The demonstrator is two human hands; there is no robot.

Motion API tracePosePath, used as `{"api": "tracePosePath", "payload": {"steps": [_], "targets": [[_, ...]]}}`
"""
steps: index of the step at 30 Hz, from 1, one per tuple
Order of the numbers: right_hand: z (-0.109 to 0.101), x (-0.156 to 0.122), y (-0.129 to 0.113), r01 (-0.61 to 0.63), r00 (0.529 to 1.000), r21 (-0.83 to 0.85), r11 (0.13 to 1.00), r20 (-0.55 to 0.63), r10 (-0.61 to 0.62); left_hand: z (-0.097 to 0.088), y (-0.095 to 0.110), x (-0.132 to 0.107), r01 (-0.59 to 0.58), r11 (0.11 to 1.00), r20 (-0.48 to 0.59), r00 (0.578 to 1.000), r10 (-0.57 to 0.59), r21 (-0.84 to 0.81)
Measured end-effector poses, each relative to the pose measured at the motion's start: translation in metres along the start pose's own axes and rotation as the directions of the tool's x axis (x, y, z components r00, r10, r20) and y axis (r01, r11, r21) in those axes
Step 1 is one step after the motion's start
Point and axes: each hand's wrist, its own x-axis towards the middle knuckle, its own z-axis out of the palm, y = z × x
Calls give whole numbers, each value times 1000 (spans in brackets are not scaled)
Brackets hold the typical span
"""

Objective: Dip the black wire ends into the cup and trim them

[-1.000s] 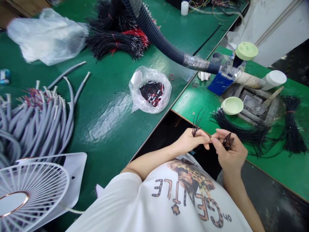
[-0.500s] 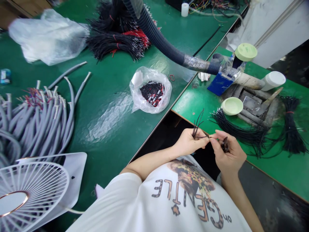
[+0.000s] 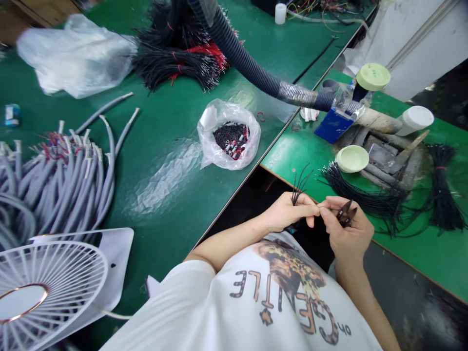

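Fingers closed, my left hand (image 3: 288, 212) grips a few thin black wires (image 3: 300, 187) whose ends stick up past the thumb and forefinger. My right hand (image 3: 349, 231) meets it at the fingertips, thumb and forefinger pinched at the same spot; what lies between those tips is too small to make out. Tucked in the right palm is a pair of small dark cutters (image 3: 345, 214), its two pointed jaws spread apart and its handles hidden by the hand. Both hands are in front of the white shirt, near the edge of the green bench.
On the right bench lie loose black wires (image 3: 365, 192), a tied wire bundle (image 3: 441, 190), a pale green cup (image 3: 351, 159) and a blue box (image 3: 333, 125) at a ribbed hose (image 3: 252, 68). Leftward are a bag of small parts (image 3: 229, 161), grey cables (image 3: 66, 195) and a white fan (image 3: 78, 273).
The cutters' jaws have spread and show more clearly in my right hand. My left-hand fingertips have shifted slightly, and the black wire ends are fanned out more. The bench things stay put.
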Motion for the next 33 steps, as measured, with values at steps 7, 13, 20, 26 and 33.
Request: {"api": "tracePosePath", "payload": {"steps": [7,13,20,26,33], "targets": [[4,0,5,-127,992,107,986,-5,128,2,0,-1,-48,999,-82,996,46,-19],[5,0,4,-154,988,104,983,10,154,3,0,-3,-91,995,-89,991,96,51],[4,0,7,-136,991,75,988,30,134,2,-1,-3,-90,988,-116,988,104,127],[3,1,4,-106,993,2,994,44,106,4,-5,-3,-148,970,-161,971,179,191],[-1,5,9,-123,992,57,991,28,121,-3,-6,1,-82,994,-19,996,84,68]]}}
